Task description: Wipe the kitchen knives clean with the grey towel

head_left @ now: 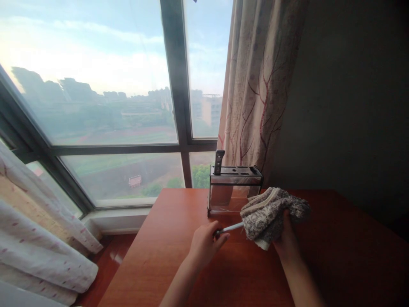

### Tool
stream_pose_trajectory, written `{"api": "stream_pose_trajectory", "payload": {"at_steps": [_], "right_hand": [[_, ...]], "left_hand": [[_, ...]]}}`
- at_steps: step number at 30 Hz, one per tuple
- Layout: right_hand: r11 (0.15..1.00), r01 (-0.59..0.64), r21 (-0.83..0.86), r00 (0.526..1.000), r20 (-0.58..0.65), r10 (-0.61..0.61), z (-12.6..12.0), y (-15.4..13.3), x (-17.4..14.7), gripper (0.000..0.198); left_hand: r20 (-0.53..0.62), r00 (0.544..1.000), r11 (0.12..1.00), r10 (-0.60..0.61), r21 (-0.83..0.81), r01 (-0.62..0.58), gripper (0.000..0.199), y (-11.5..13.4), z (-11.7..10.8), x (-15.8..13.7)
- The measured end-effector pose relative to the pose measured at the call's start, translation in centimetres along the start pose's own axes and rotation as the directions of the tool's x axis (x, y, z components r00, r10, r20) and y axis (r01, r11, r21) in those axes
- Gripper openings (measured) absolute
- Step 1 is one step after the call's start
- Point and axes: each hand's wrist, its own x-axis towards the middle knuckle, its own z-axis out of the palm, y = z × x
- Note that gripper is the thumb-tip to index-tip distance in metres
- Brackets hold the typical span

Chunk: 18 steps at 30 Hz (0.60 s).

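Observation:
My left hand [204, 241] is closed around the dark handle of a slim knife [234, 227]. The knife's pale, narrow blade points right, and its far end is hidden in a bunched grey-and-white cloth [268, 215]. From the right, my right hand [284, 234] grips this cloth, its thumb pressed on top and the other fingers mostly covered. Behind the cloth stands a knife holder [236, 175] with clear sides and a dark slotted top. A black-handled knife [219, 162] sits upright in the holder's left end.
The reddish-brown table [159, 256] reaches to the window and the dark wall at right. A patterned curtain [255, 85] hangs behind the knife holder. Another curtain [38, 247] hangs low on the left, beside the window frame [118, 149].

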Motion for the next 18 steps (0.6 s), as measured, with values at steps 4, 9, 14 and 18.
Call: {"api": "stream_pose_trajectory", "payload": {"at_steps": [4, 9, 14, 18], "right_hand": [[0.997, -0.07, 0.044, 0.996, -0.056, 0.073, 0.64, -0.35, -0.41, 0.064], [0.995, -0.082, 0.053, 0.995, -0.054, 0.085, 0.87, -0.34, -0.6, 0.062], [0.996, -0.073, 0.047, 0.996, -0.051, 0.075, 0.62, -0.25, -0.36, 0.065], [0.996, -0.052, 0.067, 0.998, -0.044, 0.054, 0.46, -0.48, -0.33, 0.068]], "left_hand": [[-0.089, 0.996, 0.998, 0.019, 0.058, -0.014, 0.014, -0.06, 0.01, -0.02], [-0.17, 0.982, 0.983, 0.078, 0.174, -0.048, 0.025, -0.21, -0.43, -0.1], [-0.137, 0.986, 0.981, 0.098, 0.177, -0.073, 0.031, -0.02, -0.65, -0.19], [0.004, 1.0, 0.994, 0.02, 0.11, -0.02, 0.038, -0.01, -0.54, -0.02]]}}
